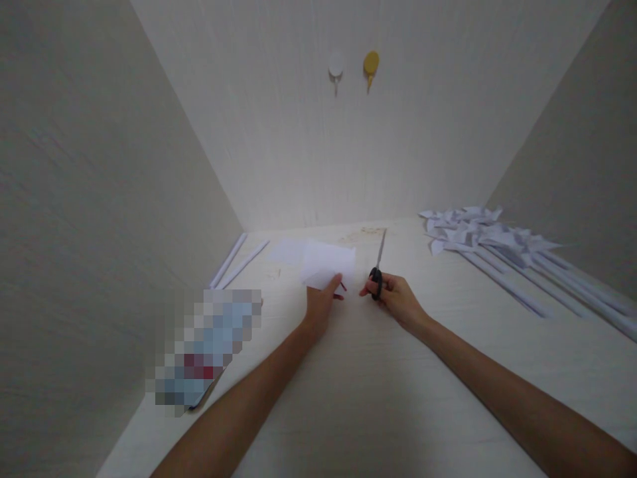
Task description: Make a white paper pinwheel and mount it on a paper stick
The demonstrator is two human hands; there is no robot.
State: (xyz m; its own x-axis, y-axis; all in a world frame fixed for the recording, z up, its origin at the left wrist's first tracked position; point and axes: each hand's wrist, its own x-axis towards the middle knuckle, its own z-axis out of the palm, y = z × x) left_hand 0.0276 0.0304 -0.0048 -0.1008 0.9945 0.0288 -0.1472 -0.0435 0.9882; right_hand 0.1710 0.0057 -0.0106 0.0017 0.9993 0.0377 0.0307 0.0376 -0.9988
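A white sheet of paper [326, 260] is pinched at its near edge by my left hand [324, 295], thumb on top. To the right, my right hand [395, 295] grips a pair of scissors [377, 282] by the black handles. The blades point away from me toward the back wall and look closed. A small gap separates the scissors from the paper. Another pale sheet [286, 251] lies flat on the table, just left of the held paper.
Two rolled paper sticks [243, 264] lie at the left by the wall. A blurred-out flat object [213, 348] sits nearer me. Several paper pinwheels on sticks [492, 239] are piled at right. A white hook [336, 66] and a yellow hook [371, 64] are on the back wall.
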